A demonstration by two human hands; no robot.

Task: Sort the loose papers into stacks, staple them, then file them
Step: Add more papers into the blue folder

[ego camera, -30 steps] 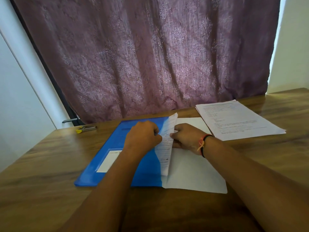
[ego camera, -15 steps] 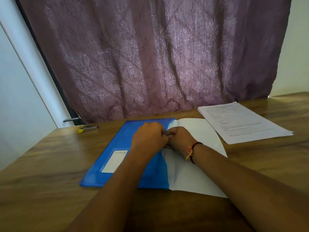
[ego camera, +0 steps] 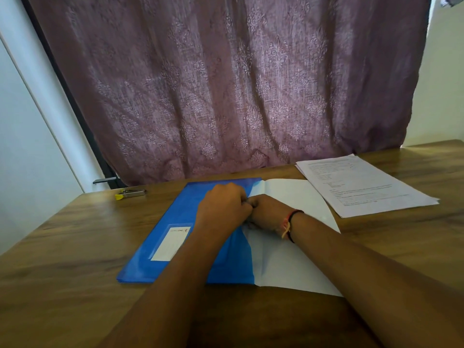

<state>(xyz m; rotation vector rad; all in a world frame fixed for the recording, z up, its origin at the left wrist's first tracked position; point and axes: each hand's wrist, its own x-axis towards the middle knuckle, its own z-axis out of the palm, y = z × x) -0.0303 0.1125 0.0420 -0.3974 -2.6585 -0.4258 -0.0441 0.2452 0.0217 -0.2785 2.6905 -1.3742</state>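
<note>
**Currently: filing at the folder's fold**

My left hand (ego camera: 222, 205) and right hand (ego camera: 267, 213) meet knuckle to knuckle at the fold of the open blue folder (ego camera: 185, 212), which lies flat on the tabletop (ego camera: 62, 259). The fingers of both are curled tight; what they pinch is hidden. A white sheet (ego camera: 296, 197) lies on the folder's right half, presumably being fastened in. Printed papers (ego camera: 364, 187) lie just beside it, unfiled. The stapler (ego camera: 131, 193) sits well apart, far left.

Left hand (ego camera: 223, 209), right hand (ego camera: 266, 214) fisted, knuckles touching, fingers curled under. Left forearm (ego camera: 163, 285) from 7 o'clock, right forearm (ego camera: 364, 267) from 4.
</note>
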